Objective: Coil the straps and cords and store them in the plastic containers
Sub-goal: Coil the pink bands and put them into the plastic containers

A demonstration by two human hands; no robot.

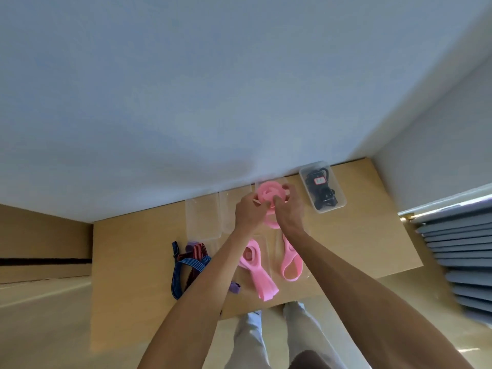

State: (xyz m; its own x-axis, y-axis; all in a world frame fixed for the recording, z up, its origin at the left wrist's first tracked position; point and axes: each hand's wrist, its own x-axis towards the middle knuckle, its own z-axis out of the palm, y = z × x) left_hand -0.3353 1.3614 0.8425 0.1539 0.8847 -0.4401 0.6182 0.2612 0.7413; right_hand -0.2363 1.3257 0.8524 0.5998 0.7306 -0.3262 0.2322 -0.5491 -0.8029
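Both hands hold a pink strap coil (pixel 267 194) above the far middle of the wooden table (pixel 354 235). My left hand (pixel 249 210) pinches its left side, and my right hand (pixel 290 209) curls round its right side. More pink strap (pixel 259 270) trails down toward me in loops on the table. A clear plastic container (pixel 323 186) at the far right holds black cords. Two clear containers (pixel 203 219) lie to the left of my hands. A bundle of blue and red striped straps (pixel 190 265) lies at the near left.
The table stands against a pale wall (pixel 186 102). A small purple piece (pixel 235 286) lies by my left forearm. Window blinds (pixel 460 259) are on the right. My legs (pixel 269 339) stand at the table's near edge, on a tan floor.
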